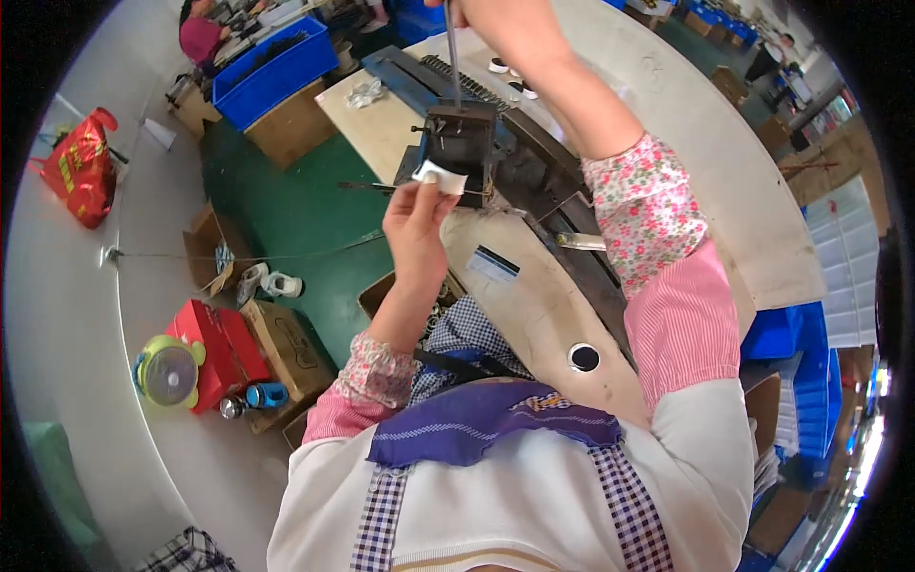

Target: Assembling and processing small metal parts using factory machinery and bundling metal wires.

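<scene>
My left hand pinches a small white flat piece, cloth or paper, between thumb and fingers. It is held at the near side of a dark metal hand press. At the top edge, my right hand is closed around the upper end of an upright metal rod that runs down to the press. Part of that hand is cut off by the picture's edge. A small dark-and-white card lies on the worktable between my arms.
A black disc with a white rim is on the table at the near right. Further back are a coiled spring and crumpled plastic. A blue crate, a red box and a green fan stand to the left.
</scene>
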A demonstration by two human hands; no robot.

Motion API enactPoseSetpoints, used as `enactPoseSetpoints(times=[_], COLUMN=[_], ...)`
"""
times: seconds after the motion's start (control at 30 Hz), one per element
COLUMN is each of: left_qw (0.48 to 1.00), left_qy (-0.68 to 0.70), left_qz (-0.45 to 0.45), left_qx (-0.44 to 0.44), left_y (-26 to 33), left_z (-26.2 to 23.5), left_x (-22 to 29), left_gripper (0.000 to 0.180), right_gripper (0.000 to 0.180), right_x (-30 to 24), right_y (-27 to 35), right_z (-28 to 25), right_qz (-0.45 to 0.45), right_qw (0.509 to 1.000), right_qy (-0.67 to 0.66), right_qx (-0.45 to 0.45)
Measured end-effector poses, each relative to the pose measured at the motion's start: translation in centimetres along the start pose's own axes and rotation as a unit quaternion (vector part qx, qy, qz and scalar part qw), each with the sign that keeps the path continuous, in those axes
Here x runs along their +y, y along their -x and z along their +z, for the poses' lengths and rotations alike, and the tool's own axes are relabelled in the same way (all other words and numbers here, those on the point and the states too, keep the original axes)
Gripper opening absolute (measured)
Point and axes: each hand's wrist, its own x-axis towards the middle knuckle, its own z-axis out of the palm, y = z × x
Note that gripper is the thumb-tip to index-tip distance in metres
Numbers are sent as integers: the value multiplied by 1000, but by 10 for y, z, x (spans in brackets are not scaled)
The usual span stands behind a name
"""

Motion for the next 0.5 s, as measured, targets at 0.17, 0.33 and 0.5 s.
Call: enactPoseSetpoints(times=[0.17, 0.33, 0.5], left_qw=[999, 995, 994], left_qy=[-37, -55, -74], left_qz=[30, 27, 14], left_qx=[16, 72, 79], left_y=[-7, -12, -7], left_z=[15, 16, 21], left_x=[-19, -36, -40], left_gripper=[15, 14, 18], right_gripper=[26, 25, 26], right_x=[0, 1, 10], right_y=[-5, 5, 26], right_z=[2, 3, -1], right_qz=[-15, 37, 104], right_qw=[1000, 999, 992], right_qy=[-5, -18, -62], right_qx=[-11, -28, -24])
